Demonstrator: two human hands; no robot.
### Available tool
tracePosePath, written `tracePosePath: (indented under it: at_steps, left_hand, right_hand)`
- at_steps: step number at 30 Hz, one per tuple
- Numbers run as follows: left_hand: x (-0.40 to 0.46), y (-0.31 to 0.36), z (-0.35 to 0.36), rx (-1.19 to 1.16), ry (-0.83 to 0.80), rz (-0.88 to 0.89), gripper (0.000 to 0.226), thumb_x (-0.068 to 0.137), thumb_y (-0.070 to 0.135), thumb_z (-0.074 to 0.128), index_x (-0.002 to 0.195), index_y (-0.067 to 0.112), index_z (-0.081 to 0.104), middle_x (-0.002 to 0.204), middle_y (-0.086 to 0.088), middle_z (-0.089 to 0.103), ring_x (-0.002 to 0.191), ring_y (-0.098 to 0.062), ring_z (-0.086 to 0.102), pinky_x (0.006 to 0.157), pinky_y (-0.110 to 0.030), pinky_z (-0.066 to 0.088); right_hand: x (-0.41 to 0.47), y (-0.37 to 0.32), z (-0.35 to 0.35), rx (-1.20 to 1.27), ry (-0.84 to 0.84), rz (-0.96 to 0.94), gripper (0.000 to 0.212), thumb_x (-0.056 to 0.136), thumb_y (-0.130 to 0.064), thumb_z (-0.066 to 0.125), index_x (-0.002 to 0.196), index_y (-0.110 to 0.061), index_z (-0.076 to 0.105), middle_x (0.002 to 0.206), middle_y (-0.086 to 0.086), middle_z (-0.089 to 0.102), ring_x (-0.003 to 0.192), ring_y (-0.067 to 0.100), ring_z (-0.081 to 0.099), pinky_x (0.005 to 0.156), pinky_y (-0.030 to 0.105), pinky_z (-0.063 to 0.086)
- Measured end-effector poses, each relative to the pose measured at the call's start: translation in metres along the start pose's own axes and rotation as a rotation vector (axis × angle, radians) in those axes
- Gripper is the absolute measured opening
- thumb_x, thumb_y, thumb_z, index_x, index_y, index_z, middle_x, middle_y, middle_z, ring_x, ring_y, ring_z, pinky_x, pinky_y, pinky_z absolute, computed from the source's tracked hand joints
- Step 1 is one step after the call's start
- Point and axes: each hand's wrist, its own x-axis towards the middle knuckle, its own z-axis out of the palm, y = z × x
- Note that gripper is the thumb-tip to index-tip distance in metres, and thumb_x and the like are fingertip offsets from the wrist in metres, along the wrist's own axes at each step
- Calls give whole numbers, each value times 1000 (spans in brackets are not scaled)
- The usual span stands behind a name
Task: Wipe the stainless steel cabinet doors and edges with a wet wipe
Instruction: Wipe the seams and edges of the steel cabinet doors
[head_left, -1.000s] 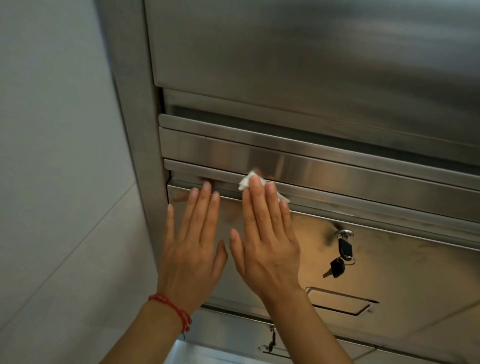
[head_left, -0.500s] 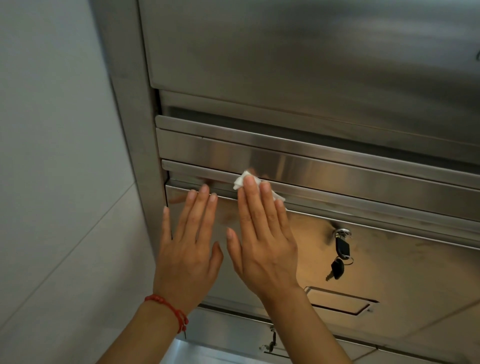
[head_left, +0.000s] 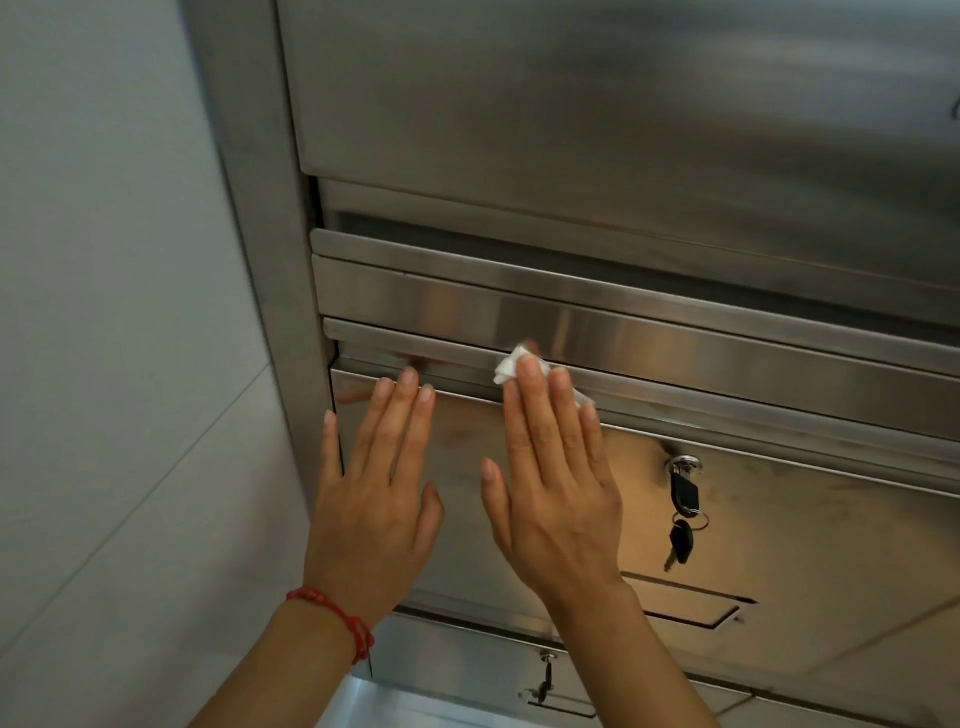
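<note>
Steel fills nearly all we see: the cabinet door (head_left: 779, 519) in front of us is brushed stainless, dull grey with faint smears and a warm orange reflection near its middle. Along its top runs a narrow folded edge (head_left: 727, 410), with brighter horizontal rails above it. Our right hand (head_left: 556, 488) lies flat on the door, fingers straight and together, pressing a small crumpled white wet wipe (head_left: 511, 366) against that top edge; the wipe peeks out past the fingertips on the left and at the right beside the little finger. Our left hand (head_left: 371, 499) rests just beside it, also flat with straight fingers, touching the door near its left border and holding nothing. A red cord bracelet (head_left: 337, 616) circles the left wrist. Black keys (head_left: 683, 514) hang from the door's lock, right of the hands. Grey wall tile (head_left: 104, 364) lies to the left.
</note>
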Motion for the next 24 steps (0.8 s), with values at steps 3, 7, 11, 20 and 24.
tracePosePath:
  at_steps: [3,7,11,20,24]
  left_hand:
    - [1,0,-1,-4,-7,0,74,77,19,49,144,4,20,151,-15,23,140,-27,18,105,-62,26]
    - [1,1,-1,-2,7,-1,77,75,16,55,143,3,21,150,-15,23,140,-26,18,105,-62,26]
    - [1,2,-1,-2,18,-2,79,74,14,58,143,3,22,150,-15,24,139,-27,19,104,-62,27]
    - [1,2,-1,-5,17,-5,77,76,15,56,143,4,21,150,-14,24,139,-27,20,104,-62,27]
    - [1,2,-2,-8,10,-1,72,79,18,48,143,4,21,150,-15,24,139,-27,20,104,-62,26]
  right_hand:
    - [-3,2,-1,-13,9,28,51,98,-29,33,141,-1,32,149,12,20,143,24,12,115,39,18]
    - [2,-6,1,19,-4,14,53,98,-31,31,142,-2,26,150,12,19,143,24,13,116,39,16]
    - [0,2,-2,6,-15,-16,51,98,-29,33,140,-1,34,149,11,21,140,23,20,115,40,19]
    - [3,-3,0,33,11,-6,51,99,-30,29,141,0,28,149,12,22,143,24,15,116,39,17]
    - [-3,9,-2,1,2,-22,49,99,-28,30,141,-2,31,149,11,22,143,24,16,115,40,18]
